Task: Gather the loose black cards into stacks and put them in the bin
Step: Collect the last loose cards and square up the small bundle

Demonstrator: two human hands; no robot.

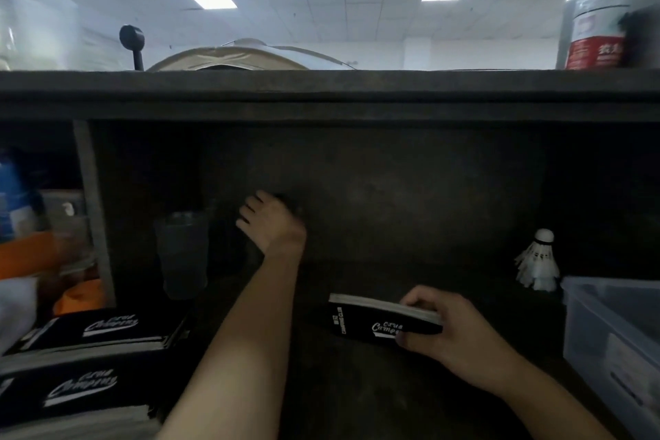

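The job looks partway through, going by how things lie. One neat stack of black cards with white lettering (375, 323) is gathered and sits in the right hand (450, 332), low over the dark desk (357, 386) and not yet in the translucent plastic bin (607, 311), which stands just to the right of it at the desk's edge. Something pale shows through the bin's wall, but I cannot tell whether any cards are inside. At the near left, two more piles of black printed cards (96, 332) lie on the desk, well apart from the bin, so I would judge most of the carrying is left to do.

The right hand's grip is closed on the stack: fingers curl over its pale top edge, thumb underneath, and the stack is held roughly level with the lettering facing us.

The left hand (275, 225) is stretched far forward, arm nearly straight, into the shadowy back of the recess under the dark shelf (321, 96), beside a smoky clear tumbler (182, 254). Its knuckles face up and the fingers bend to the left; there is a dark smudge at the fingertips, and I cannot tell whether that grip has anything in it.

A white feathered shuttlecock (537, 261) stands behind the bin.
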